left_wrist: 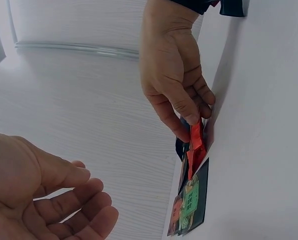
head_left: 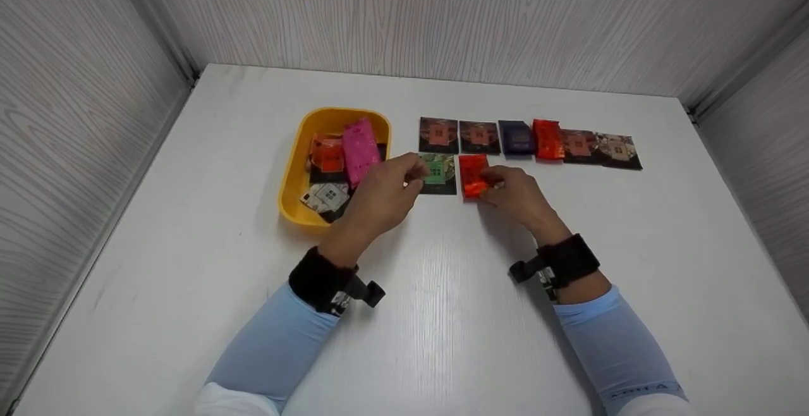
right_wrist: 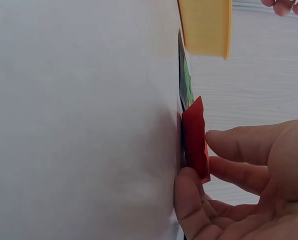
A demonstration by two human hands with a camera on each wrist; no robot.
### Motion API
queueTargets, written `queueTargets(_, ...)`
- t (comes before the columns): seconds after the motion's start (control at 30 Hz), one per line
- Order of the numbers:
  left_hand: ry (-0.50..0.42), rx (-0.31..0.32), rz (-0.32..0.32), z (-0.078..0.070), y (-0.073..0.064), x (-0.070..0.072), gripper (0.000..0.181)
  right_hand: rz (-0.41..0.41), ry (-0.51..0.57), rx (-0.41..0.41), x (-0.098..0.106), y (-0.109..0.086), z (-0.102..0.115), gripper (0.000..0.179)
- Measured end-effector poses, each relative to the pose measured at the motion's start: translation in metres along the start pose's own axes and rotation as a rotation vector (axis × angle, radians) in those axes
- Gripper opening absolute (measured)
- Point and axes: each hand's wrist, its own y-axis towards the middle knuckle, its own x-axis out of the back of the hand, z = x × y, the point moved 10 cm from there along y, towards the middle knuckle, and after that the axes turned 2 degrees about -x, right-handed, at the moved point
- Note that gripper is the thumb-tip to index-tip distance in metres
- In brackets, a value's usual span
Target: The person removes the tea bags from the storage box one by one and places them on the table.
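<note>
My right hand [head_left: 517,196] has its thumb and fingers around the right end of a shiny red packet [head_left: 471,171] on the white table. In the right wrist view, the thumb lies over the red packet [right_wrist: 193,142] and a fingertip reaches its near edge. Just left of it lies a flat dark packet with a green label [head_left: 436,174]. My left hand [head_left: 384,193] hovers between that packet and the yellow tray [head_left: 289,182], covering part of the tray. Its fingers are loosely curled with nothing between them, as the left wrist view shows.
Inside the tray lie a pink packet [head_left: 361,150], an orange-labelled packet [head_left: 328,155] and a white-labelled packet [head_left: 328,197]. A back row on the table holds several packets, including a dark blue one [head_left: 517,138] and a red one [head_left: 548,140]. Pale wood-grain panels [head_left: 442,21] enclose the table.
</note>
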Motion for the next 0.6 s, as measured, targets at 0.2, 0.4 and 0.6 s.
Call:
queueTargets(0.2,0.009,0.037,0.022,0.002,0.000,0.001,0.019,0.012,-0.013,0.012,-0.005,-0.001,0.001,0.056)
queueTargets(0.4,0.005,0.069,0.026,0.004,-0.001,0.004,0.017,0.000,-0.023,0.019,-0.004,-0.002,0.002,0.058)
queueTargets(0.6,-0.012,0.104,0.008,0.009,-0.001,0.020,0.018,-0.006,-0.058,0.037,-0.002,-0.003,0.004,0.058)
